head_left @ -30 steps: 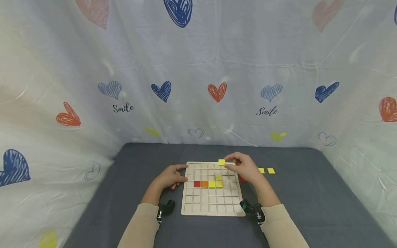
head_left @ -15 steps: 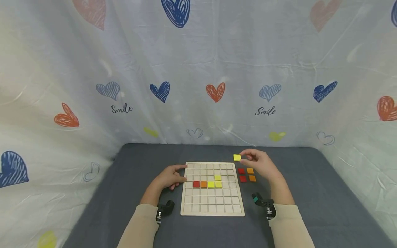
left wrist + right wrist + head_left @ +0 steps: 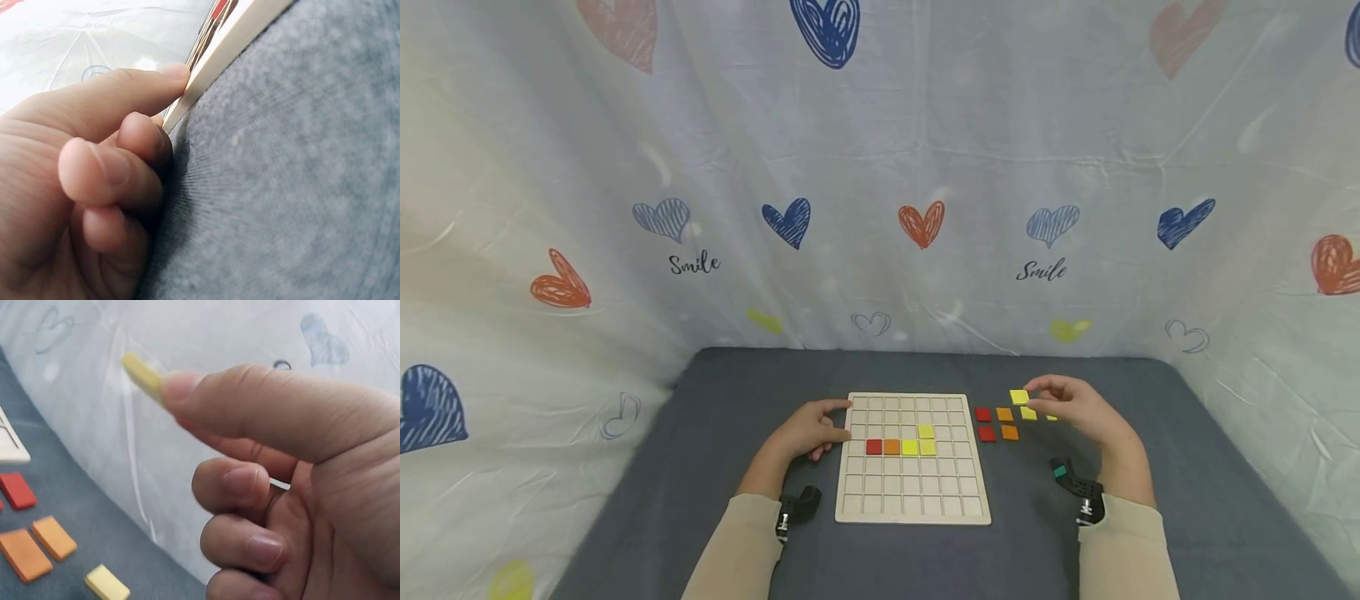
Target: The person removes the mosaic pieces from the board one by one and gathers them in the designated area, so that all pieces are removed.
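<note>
My right hand (image 3: 1081, 410) pinches a yellow square tile (image 3: 1019, 397) between thumb and forefinger, raised above the table right of the board; the right wrist view shows the tile (image 3: 141, 372) edge-on at the fingertips, with the other fingers curled beneath. A pale wooden grid board (image 3: 895, 483) lies flat on the table. Along its middle row sit a red tile (image 3: 874, 447), an orange tile (image 3: 892, 447) and two yellow ones, with another yellow tile (image 3: 926, 431) just above. At the board's left edge, my left hand (image 3: 805, 428) touches the rim with forefinger and thumb.
Right of the board lie two red tiles (image 3: 985, 423) and two orange tiles (image 3: 1007, 423). A yellow tile (image 3: 1028, 413) lies beyond them, and another is partly hidden by the right hand. Dark grey cloth covers the table (image 3: 760, 375); a heart-print curtain (image 3: 850, 275) surrounds it.
From above the board's far edge, my right hand has moved right with the yellow tile, then lowered it near the loose yellow tiles. My left hand stays at the board's edge.
</note>
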### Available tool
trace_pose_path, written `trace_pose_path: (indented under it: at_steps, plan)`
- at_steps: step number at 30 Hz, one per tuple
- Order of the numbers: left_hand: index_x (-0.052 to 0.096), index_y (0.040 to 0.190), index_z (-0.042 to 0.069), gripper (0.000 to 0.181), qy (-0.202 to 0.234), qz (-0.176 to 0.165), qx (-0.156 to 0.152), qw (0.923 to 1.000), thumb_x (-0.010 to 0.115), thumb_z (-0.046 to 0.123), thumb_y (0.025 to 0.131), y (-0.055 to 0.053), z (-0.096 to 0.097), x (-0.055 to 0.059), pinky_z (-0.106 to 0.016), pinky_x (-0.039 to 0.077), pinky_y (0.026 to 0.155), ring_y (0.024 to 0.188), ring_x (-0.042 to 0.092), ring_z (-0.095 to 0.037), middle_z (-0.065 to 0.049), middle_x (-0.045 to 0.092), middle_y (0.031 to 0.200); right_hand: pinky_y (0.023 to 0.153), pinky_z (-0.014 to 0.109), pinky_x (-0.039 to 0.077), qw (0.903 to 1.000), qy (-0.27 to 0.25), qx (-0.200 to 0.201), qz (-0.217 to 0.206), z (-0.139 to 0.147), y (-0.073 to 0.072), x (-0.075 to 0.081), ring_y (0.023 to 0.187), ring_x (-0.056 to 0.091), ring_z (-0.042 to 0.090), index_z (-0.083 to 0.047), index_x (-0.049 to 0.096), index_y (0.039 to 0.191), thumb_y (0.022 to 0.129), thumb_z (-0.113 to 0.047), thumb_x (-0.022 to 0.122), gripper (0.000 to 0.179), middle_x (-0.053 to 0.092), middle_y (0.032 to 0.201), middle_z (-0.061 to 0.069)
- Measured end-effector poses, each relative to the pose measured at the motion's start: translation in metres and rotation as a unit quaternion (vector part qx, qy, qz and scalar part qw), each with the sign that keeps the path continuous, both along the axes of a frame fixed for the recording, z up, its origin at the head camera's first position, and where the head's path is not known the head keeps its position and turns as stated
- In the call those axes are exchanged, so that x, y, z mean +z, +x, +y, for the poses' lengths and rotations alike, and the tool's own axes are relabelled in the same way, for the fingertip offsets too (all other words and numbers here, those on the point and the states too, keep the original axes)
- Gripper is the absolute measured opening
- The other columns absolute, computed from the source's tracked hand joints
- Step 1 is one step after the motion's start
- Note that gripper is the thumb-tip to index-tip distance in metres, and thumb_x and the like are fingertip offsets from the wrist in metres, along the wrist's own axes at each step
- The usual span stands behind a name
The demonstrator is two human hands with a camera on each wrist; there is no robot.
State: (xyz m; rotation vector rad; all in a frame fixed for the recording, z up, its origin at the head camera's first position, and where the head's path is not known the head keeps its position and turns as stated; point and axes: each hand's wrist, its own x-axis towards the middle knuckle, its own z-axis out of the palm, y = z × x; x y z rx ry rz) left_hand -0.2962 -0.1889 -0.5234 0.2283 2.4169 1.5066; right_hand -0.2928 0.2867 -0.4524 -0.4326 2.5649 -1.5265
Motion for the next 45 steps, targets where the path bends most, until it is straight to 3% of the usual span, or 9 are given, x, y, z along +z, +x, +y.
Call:
trace_pose_path:
  at_steps: [7, 15, 26, 31, 36, 40, 43, 45]
  plan:
    - [0.053, 0.151, 0.015, 0.068, -0.003, -0.002, 0.004, 1.0000, 0.082, 0.019, 0.089, 0.000, -0.001, -0.002, -0.028, 0.043, 0.041, 0.037, 0.045, -0.013, -0.005, 0.056, 0.057, 0.056, 0.030, 0.036, 0.9985, 0.028, -0.013, -0.046, 0.021, -0.001, -0.018, 0.058, 0.035, 0.011, 0.006, 0.063, 0.124, 0.096, -0.016, 0.074, 0.038, 0.042, 0.069, -0.002]
    - [0.053, 0.151, 0.014, 0.068, -0.005, -0.003, 0.003, 1.0000, 0.081, 0.018, 0.090, 0.001, -0.001, 0.000, -0.028, 0.042, 0.040, 0.037, 0.045, -0.013, -0.005, 0.056, 0.056, 0.060, 0.034, 0.037, 0.9895, 0.105, -0.034, -0.093, 0.021, -0.003, -0.033, 0.069, 0.045, 0.018, 0.003, 0.066, 0.119, 0.093, -0.016, 0.076, 0.034, 0.049, 0.074, 0.000]
    - [0.053, 0.151, 0.016, 0.068, -0.008, -0.007, 0.004, 0.9999, 0.081, 0.020, 0.090, -0.001, -0.001, -0.001, -0.029, 0.043, 0.041, 0.037, 0.045, -0.013, -0.005, 0.056, 0.057, 0.070, 0.041, 0.046, 0.9787, 0.159, -0.068, -0.111, 0.019, -0.007, -0.039, 0.083, 0.049, 0.023, -0.001, 0.070, 0.116, 0.091, -0.018, 0.077, 0.031, 0.054, 0.088, 0.005]
    - [0.053, 0.151, 0.015, 0.068, -0.008, -0.006, 0.005, 0.9999, 0.081, 0.019, 0.090, -0.001, 0.000, -0.001, -0.028, 0.043, 0.041, 0.037, 0.045, -0.013, -0.005, 0.056, 0.057, 0.064, 0.038, 0.043, 0.9790, 0.159, -0.070, -0.107, 0.018, -0.006, -0.036, 0.077, 0.047, 0.022, -0.001, 0.070, 0.115, 0.090, -0.016, 0.077, 0.031, 0.049, 0.080, 0.004]
    - [0.053, 0.151, 0.015, 0.067, -0.009, -0.005, 0.008, 0.9999, 0.081, 0.018, 0.090, -0.001, 0.001, -0.001, -0.028, 0.042, 0.041, 0.037, 0.045, -0.013, -0.005, 0.056, 0.056, 0.058, 0.035, 0.039, 0.9830, 0.149, -0.076, -0.077, 0.013, -0.002, -0.025, 0.065, 0.045, 0.020, -0.001, 0.069, 0.117, 0.091, -0.017, 0.075, 0.030, 0.047, 0.075, 0.003]
    - [0.053, 0.151, 0.015, 0.067, -0.010, -0.005, 0.008, 0.9999, 0.081, 0.018, 0.090, -0.002, 0.001, -0.001, -0.028, 0.042, 0.041, 0.037, 0.045, -0.013, -0.005, 0.056, 0.057, 0.066, 0.040, 0.044, 0.9848, 0.147, -0.088, -0.030, 0.009, 0.000, -0.013, 0.075, 0.050, 0.026, -0.001, 0.069, 0.120, 0.095, -0.021, 0.073, 0.032, 0.054, 0.086, 0.010]
    - [0.053, 0.151, 0.015, 0.067, -0.010, -0.004, 0.007, 0.9999, 0.081, 0.018, 0.090, -0.002, 0.001, -0.002, -0.029, 0.042, 0.041, 0.037, 0.045, -0.014, -0.005, 0.057, 0.057, 0.068, 0.040, 0.041, 0.9868, 0.129, -0.097, -0.002, 0.007, 0.001, -0.006, 0.077, 0.047, 0.025, 0.000, 0.069, 0.122, 0.097, -0.025, 0.073, 0.036, 0.049, 0.081, 0.007]
    - [0.053, 0.151, 0.015, 0.067, -0.011, -0.003, 0.006, 0.9999, 0.081, 0.018, 0.090, -0.002, 0.001, -0.002, -0.029, 0.042, 0.041, 0.037, 0.045, -0.014, -0.005, 0.056, 0.057, 0.063, 0.036, 0.037, 0.9891, 0.108, -0.099, 0.010, 0.006, 0.002, -0.001, 0.069, 0.040, 0.020, 0.000, 0.069, 0.124, 0.098, -0.027, 0.073, 0.038, 0.039, 0.073, 0.001]
